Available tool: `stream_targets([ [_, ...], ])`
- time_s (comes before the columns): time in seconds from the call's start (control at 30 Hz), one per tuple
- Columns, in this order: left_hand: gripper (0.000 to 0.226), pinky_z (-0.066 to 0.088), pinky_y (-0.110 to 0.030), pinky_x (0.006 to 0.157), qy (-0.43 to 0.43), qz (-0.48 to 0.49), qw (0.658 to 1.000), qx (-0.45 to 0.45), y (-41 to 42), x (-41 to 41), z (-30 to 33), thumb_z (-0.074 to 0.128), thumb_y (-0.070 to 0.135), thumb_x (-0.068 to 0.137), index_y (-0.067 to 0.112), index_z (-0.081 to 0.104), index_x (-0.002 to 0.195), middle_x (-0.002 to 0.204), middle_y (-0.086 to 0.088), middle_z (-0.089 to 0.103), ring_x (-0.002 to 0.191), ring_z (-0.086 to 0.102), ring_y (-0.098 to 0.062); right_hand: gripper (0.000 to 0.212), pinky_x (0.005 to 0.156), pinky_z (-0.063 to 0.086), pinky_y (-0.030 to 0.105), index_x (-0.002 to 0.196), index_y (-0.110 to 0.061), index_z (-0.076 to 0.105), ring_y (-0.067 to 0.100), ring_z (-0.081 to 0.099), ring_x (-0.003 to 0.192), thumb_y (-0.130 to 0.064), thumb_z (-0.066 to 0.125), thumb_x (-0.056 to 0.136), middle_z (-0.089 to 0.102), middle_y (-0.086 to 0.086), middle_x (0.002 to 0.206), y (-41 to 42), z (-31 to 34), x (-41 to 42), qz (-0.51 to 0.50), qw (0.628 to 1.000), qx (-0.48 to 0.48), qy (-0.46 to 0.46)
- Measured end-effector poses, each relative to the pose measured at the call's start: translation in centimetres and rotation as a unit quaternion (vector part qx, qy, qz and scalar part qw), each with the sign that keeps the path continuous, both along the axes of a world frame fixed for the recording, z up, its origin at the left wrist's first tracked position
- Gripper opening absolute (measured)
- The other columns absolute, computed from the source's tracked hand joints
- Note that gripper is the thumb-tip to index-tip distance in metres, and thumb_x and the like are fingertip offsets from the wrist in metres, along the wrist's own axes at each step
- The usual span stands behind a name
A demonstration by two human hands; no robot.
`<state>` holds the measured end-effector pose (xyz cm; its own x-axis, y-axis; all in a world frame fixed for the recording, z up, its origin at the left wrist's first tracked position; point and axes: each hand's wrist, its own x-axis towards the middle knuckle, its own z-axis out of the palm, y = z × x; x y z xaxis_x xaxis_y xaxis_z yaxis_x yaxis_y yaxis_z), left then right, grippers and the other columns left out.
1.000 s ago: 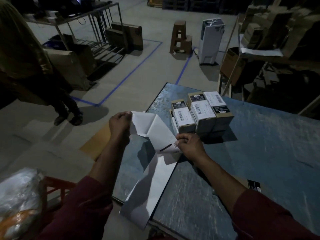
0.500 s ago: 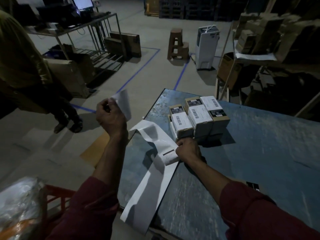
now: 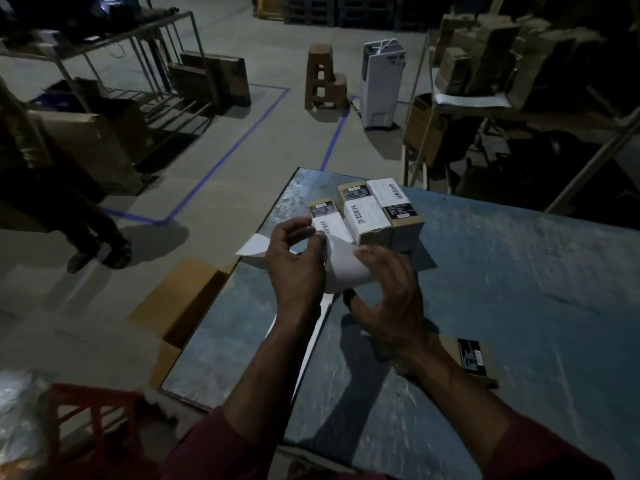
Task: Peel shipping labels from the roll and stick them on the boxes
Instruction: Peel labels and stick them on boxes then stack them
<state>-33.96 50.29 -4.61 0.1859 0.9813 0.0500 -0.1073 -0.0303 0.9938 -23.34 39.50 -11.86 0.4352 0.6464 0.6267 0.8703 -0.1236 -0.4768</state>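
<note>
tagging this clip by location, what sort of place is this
Most likely a warehouse or packing area: cardboard boxes piled on metal racks, blue tape lines marking the concrete floor, and small labelled boxes on a metal table.

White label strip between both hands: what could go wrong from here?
The curled white label strip, pinched by the left hand and right hand, may fold and stick to itself. Its tail hangs over the edge of the blue-grey metal table and could snag. The three small cardboard boxes already carry labels, so double-labelling is possible.
</note>
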Motion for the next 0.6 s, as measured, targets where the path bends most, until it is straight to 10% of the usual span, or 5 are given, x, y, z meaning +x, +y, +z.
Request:
stream_targets([
  [0.13, 0.019, 0.054, -0.035, 0.088, 0.011, -0.038, 0.999, -0.035, -1.4, 1.4, 0.6, 0.063, 0.018, 0.071, 0.028, 0.074, 0.084, 0.096, 0.009, 0.076, 0.1, 0.069, -0.01, 0.068, 0.097, 0.048, 0.046, 0.137, -0.01, 0.06, 0.032, 0.061, 0.122, -0.03, 0.075, 0.074, 0.064, 0.01, 0.137, -3.7, 0.5, 0.0, -0.033, 0.998, 0.024, -0.044],
  [0.37, 0.029, 0.047, -0.011, 0.059, 0.012, -0.082, 0.996, -0.037, -4.3, 4.2, 0.5, 0.058, -0.008, 0.089, 0.015, 0.075, 0.088, 0.08, 0.015, 0.073, 0.069, 0.064, 0.009, 0.069, 0.101, 0.046, 0.048, 0.142, -0.017, 0.052, 0.033, 0.061, 0.126, -0.032, 0.07, 0.076, 0.06, 0.013, 0.145, -7.7, -0.5, 0.5, -0.071, 0.994, 0.014, -0.082],
  [0.5, 0.035, 0.049, -0.022, 0.067, 0.04, -0.125, 0.991, -0.032, -5.0, 5.2, 0.3, 0.062, -0.002, 0.091, 0.028, 0.074, 0.077, 0.094, 0.01, 0.075, 0.089, 0.067, -0.005, 0.056, 0.095, 0.051, 0.049, 0.132, -0.014, 0.066, 0.032, 0.068, 0.117, -0.028, 0.065, 0.077, 0.067, 0.013, 0.136, -9.3, -1.2, 0.9, -0.078, 0.994, 0.012, -0.07],
  [0.6, 0.027, 0.045, -0.024, 0.06, 0.107, -0.213, 0.971, -0.01, -5.1, 5.5, 0.4, 0.065, 0.008, 0.09, 0.02, 0.078, 0.07, 0.076, 0.007, 0.075, 0.07, 0.065, 0.0, 0.047, 0.088, 0.056, 0.046, 0.125, -0.011, 0.072, 0.027, 0.072, 0.106, -0.022, 0.06, 0.081, 0.073, 0.007, 0.124, -10.6, -0.8, 1.1, -0.067, 0.997, 0.016, -0.035],
])
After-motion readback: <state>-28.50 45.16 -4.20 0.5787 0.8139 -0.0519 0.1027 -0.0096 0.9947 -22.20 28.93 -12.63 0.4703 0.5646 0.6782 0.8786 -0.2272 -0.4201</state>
